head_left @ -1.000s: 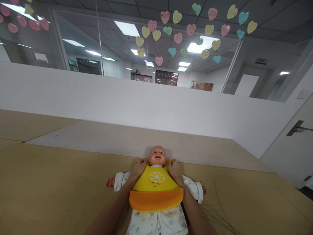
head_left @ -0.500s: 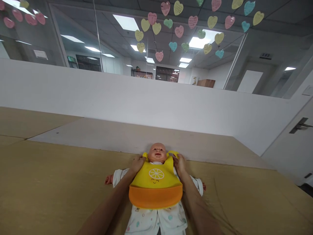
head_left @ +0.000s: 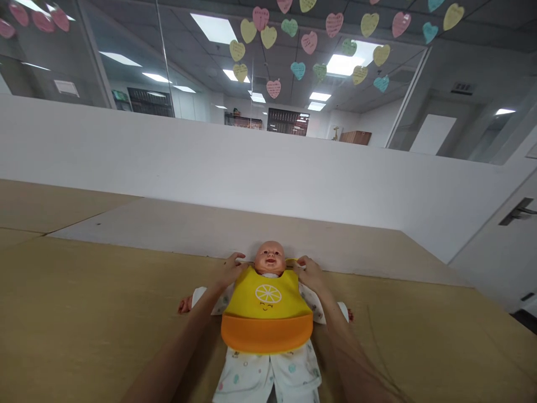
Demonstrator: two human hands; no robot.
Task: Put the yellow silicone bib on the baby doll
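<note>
A baby doll point(head_left: 271, 258) lies on its back in white patterned clothes, arms spread to the sides. Over its chest is a yellow bib point(head_left: 247, 296) with a lemon-slice print and an orange catch pocket point(head_left: 267, 334) at the bottom. Beside the doll's neck, my left hand point(head_left: 231, 271) rests at the bib's upper left corner, fingers apart, with no strap visible in it. Across the neck, my right hand point(head_left: 309, 273) has its fingers closed at the yellow neck strap point(head_left: 292, 261). The strap's far end is hidden behind the doll's head and my fingers.
The doll lies on a tan mat point(head_left: 104, 313) that meets a pale strip point(head_left: 201, 224) along a white wall point(head_left: 251, 168). Above are glass panes with heart-shaped notes point(head_left: 309, 42). A door handle point(head_left: 517, 211) is at the right.
My left hand has opened somewhat and shifted slightly outward from the bib's left strap, which no longer shows. Less of the right strap is visible beside my right hand. The view has tilted slightly.
</note>
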